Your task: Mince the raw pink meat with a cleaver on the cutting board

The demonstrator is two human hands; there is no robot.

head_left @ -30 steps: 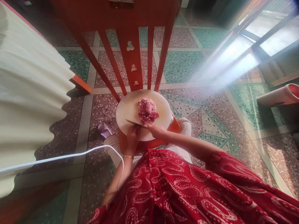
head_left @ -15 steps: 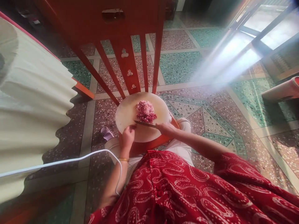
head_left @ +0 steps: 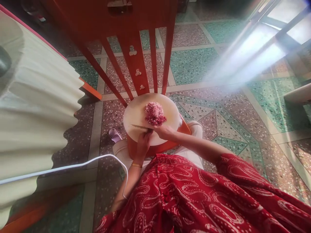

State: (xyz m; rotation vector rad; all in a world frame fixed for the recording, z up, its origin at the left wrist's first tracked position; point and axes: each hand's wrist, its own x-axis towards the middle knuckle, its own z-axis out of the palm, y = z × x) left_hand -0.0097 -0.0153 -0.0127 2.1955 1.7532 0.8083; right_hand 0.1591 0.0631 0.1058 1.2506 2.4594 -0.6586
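A round pale cutting board (head_left: 132,111) lies on the seat of a reddish wooden chair. Near its middle is a heap of finely chopped pink food (head_left: 155,113), darker red along the near side; its kind is unclear. My right hand (head_left: 163,132) is closed around the handle of a knife (head_left: 139,127), whose blade points left across the board, just in front of the heap. My left hand (head_left: 143,143) is at the board's near edge, fingers curled together against the knife close to its handle. Whatever those fingers pinch is hidden.
The slatted chair back (head_left: 132,61) rises behind the board. A white cable (head_left: 80,164) runs from the left to my left arm. On the left hangs a cream cloth (head_left: 41,106). A lilac slipper (head_left: 115,135) shows by my left leg on the patterned floor.
My left hand has moved right, up against the knife beside my right hand. The knife has shifted left over the board. The whole view has shifted slightly.
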